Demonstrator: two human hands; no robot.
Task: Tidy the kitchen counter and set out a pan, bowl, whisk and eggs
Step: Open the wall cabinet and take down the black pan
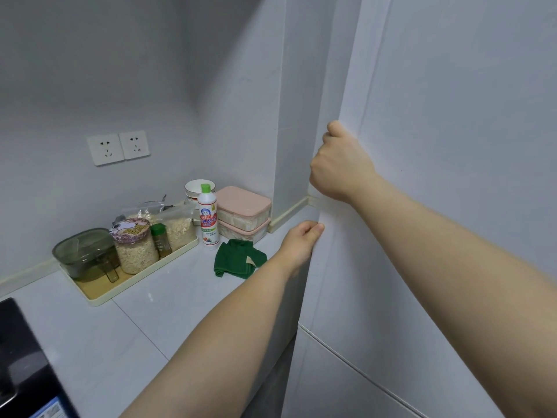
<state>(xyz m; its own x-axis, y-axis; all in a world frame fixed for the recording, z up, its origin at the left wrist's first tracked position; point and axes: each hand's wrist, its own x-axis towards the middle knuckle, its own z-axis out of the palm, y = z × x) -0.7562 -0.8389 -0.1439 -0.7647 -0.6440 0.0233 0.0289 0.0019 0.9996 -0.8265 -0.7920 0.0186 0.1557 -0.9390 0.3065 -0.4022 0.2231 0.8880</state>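
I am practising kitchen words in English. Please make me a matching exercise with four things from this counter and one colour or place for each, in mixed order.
Things:
1. cloth
2. stacked lunch boxes
3. oat jar
4. wall sockets

Descriptions:
a. on the cream tray
b. dark green, crumpled on the counter
c. on the wall, above the counter
d. pink lids, in the corner

Pairs: 1-b, 2-d, 3-a, 4-c
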